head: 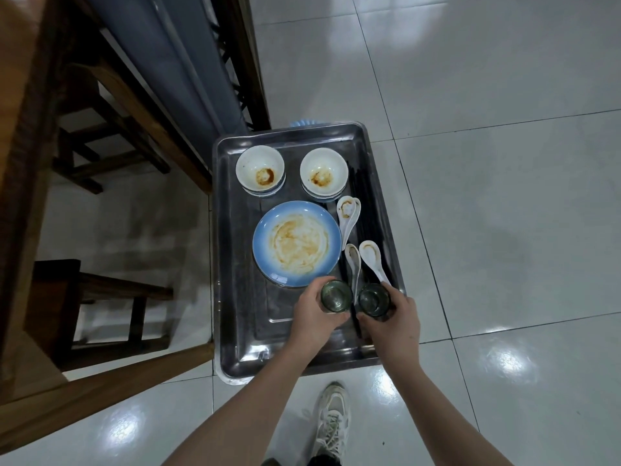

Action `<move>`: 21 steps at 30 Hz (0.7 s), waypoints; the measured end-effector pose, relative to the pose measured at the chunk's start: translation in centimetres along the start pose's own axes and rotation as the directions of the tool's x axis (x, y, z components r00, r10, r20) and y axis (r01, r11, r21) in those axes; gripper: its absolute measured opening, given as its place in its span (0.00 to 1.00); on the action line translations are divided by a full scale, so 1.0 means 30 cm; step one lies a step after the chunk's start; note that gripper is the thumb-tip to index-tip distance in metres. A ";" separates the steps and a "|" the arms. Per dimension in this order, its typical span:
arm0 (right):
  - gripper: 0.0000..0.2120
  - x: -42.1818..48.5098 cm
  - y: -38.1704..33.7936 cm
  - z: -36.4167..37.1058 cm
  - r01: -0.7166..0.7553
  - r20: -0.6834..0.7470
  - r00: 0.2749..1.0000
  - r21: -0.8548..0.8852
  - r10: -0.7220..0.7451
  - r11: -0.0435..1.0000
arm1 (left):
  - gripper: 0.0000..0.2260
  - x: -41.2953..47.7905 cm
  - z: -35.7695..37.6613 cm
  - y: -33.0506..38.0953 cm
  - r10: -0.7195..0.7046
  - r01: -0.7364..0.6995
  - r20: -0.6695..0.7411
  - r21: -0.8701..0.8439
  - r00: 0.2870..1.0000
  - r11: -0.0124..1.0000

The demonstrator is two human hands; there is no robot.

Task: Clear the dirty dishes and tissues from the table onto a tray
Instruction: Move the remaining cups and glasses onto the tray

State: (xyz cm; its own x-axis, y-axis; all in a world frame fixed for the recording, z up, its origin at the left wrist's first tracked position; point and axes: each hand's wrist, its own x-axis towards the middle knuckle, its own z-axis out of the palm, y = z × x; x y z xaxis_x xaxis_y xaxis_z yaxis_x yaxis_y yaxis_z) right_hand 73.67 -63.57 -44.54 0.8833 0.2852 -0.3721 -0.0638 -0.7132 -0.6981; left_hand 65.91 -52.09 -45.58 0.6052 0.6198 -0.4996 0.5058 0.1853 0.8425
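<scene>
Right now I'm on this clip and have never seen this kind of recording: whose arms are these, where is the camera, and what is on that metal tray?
There is no machine here. The one picture comes from a wide-angle camera worn on a person's head, looking down past their bare forearms.

The steel tray stands above a tiled floor, beside wooden furniture. On it are two stacks of white bowls with brown sauce stains, a blue plate smeared with sauce, several white spoons and dark chopsticks along the right side.

The left hand has its fingers around one small dark glass cup; the right hand holds a second cup. Both cups are at the tray's near end. I see no tissues.
</scene>
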 end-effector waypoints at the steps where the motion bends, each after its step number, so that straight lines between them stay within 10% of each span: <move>1: 0.32 0.002 -0.001 0.000 0.002 0.002 1.000 0.004 -0.002 1.000 | 0.28 -0.001 -0.001 0.000 -0.008 0.008 0.010 -0.010 1.000 1.000; 21: 0.27 -0.281 -0.184 -0.240 0.006 0.027 1.000 0.130 -0.010 0.991 | 0.30 -0.306 -0.297 0.214 -0.082 0.081 0.029 0.036 0.996 0.996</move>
State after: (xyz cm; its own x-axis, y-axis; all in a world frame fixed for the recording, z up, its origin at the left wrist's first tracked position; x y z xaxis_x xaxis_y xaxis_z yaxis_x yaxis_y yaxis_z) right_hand 69.92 -66.64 -33.13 0.8713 0.3090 -0.3814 -0.1182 -0.6220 -0.7740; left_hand 58.13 -49.79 -33.79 0.5792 0.5802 -0.5726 0.5751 0.2070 0.7915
